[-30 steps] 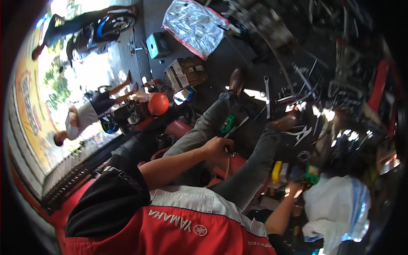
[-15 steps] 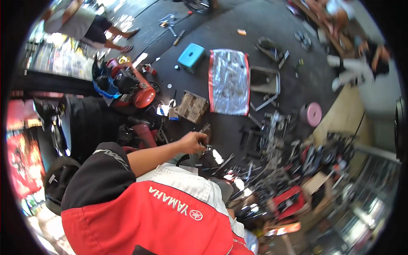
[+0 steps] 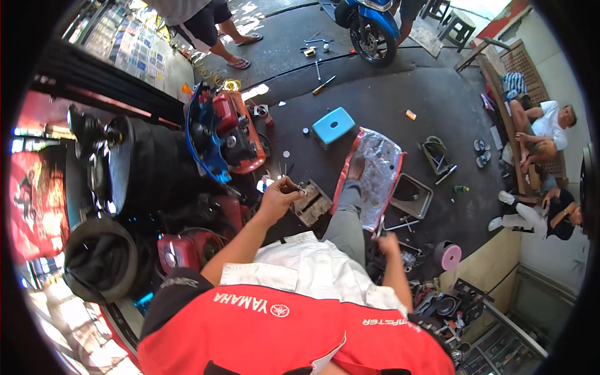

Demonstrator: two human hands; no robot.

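My left hand point(image 3: 280, 199) is raised in front of me with its fingers pinched together. At its fingertips is a small metallic piece point(image 3: 302, 192), too small to name. Behind it a worn wooden block point(image 3: 314, 206) stands low on the floor. My right hand point(image 3: 389, 244) hangs beside my leg, closed around a slim shiny metal tool point(image 3: 379, 226) whose kind I cannot make out. A silver sheet with red edges point(image 3: 376, 164) lies ahead, and my foot point(image 3: 356, 167) is on it.
A blue stool point(image 3: 334, 126) stands beyond the sheet, with a metal frame point(image 3: 411, 195) to its right. Orange-and-blue scooter parts point(image 3: 234, 134) and a large tire point(image 3: 100, 259) crowd the left. A motorcycle point(image 3: 372, 34) is at the back. People sit by a bench point(image 3: 534, 75).
The view has swung, so the floor things appear shifted. My right hand has come into sight with the metal tool. My foot now shows on the silver sheet. My left hand stays closed.
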